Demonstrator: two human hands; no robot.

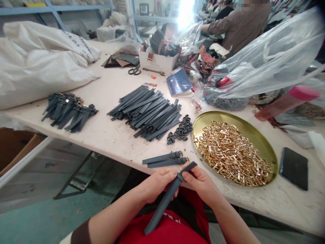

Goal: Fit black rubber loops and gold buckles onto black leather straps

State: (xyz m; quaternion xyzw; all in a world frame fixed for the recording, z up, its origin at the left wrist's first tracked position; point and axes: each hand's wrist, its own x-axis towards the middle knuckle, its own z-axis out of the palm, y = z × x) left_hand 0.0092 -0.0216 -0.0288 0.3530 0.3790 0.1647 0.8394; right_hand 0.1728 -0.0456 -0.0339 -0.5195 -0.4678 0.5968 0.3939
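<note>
Between both hands, just off the table's front edge, is a dark grey strap with a small loop around it near its upper end. My left hand pinches the strap beside the loop. On the other side, my right hand grips its short upper end, thumb close to the loop. Two straps with gold buckles lie on the table just beyond my hands. Farther off are a heap of loose grey straps and a small pile of grey loops.
A round gold tray at right holds many gold buckles. Beside it lies a black phone. Bundled buckled straps and white sacks are at left. Behind stand a white box, blue booklet, plastic bags and a co-worker.
</note>
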